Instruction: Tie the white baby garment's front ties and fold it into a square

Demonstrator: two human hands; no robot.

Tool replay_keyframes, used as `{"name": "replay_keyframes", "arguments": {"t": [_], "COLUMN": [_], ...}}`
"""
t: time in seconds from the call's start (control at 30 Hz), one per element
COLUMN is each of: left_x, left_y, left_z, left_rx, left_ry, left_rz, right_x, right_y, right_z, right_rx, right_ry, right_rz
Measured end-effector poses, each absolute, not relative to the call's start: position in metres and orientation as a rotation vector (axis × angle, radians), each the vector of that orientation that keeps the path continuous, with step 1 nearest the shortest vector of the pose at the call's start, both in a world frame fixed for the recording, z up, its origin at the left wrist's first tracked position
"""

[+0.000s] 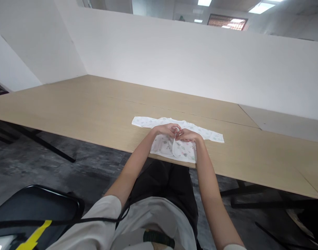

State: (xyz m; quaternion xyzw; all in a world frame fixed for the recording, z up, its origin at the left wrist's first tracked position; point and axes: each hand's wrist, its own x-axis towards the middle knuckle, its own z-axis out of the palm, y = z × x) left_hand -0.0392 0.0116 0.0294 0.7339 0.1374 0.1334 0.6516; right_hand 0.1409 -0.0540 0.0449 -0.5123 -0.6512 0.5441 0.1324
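Note:
A small white baby shirt (185,150) with a scattered print lies spread on the table, its long sleeves stretched out to both sides and its hem along the front edge. My left hand (169,129) and my right hand (186,134) meet over the middle of its front, fingertips bent together at the overlapping front opening. The fingers of both hands are closed in a pinch on the shirt's front edge. Whatever small part lies between the fingertips is hidden by them.
The long wooden table (96,107) runs across the view, with a low white partition (174,59) behind it. A black chair (39,205) stands at the lower left, with a black cable (96,219) and yellow tape (35,236) near it.

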Motion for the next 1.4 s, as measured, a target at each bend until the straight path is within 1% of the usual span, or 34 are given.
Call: {"name": "replay_keyframes", "arguments": {"t": [0.13, 0.3, 0.37, 0.43, 0.5, 0.57, 0.77, 0.87, 1.0, 1.07, 1.2, 1.4], "left_x": [-0.038, -0.035, -0.033, -0.032, -0.03, -0.029, -0.02, -0.017, -0.019, -0.02, -0.017, -0.008], "left_y": [0.009, 0.013, 0.017, 0.02, 0.023, 0.026, 0.033, 0.035, 0.032, 0.031, 0.03, 0.03], "left_z": [0.033, 0.026, 0.02, 0.013, 0.009, 0.008, 0.025, 0.028, 0.02, 0.014, 0.005, -0.003], "left_rx": [1.687, 1.716, 1.757, 1.829, 1.915, 2.008, 2.174, 2.225, 2.207, 2.162, 2.173, 2.348], "left_ry": [0.372, 0.668, 0.831, 0.943, 1.001, 1.034, 1.109, 1.171, 1.136, 1.147, 1.235, 1.278], "left_rz": [0.318, 0.678, 0.79, 0.83, 0.824, 0.792, 0.565, 0.511, 0.569, 0.612, 0.704, 0.651], "right_x": [0.145, 0.151, 0.151, 0.15, 0.148, 0.146, 0.127, 0.111, 0.101, 0.102, 0.114, 0.126], "right_y": [-0.053, -0.047, -0.043, -0.039, -0.035, -0.03, -0.01, -0.005, -0.01, -0.013, -0.015, -0.012], "right_z": [0.045, 0.041, 0.035, 0.028, 0.022, 0.02, 0.032, 0.03, 0.018, 0.014, 0.016, 0.015], "right_rx": [-1.533, -1.477, -1.578, -1.752, -1.911, -2.024, -2.351, -2.361, -2.324, -2.277, -2.175, -2.059], "right_ry": [-1.901, -1.605, -1.475, -1.402, -1.427, -1.504, -1.663, -1.632, -1.598, -1.563, -1.483, -1.39], "right_rz": [1.498, 1.417, 1.288, 1.078, 0.833, 0.665, 0.484, 0.396, 0.25, 0.228, 0.351, 0.512]}}
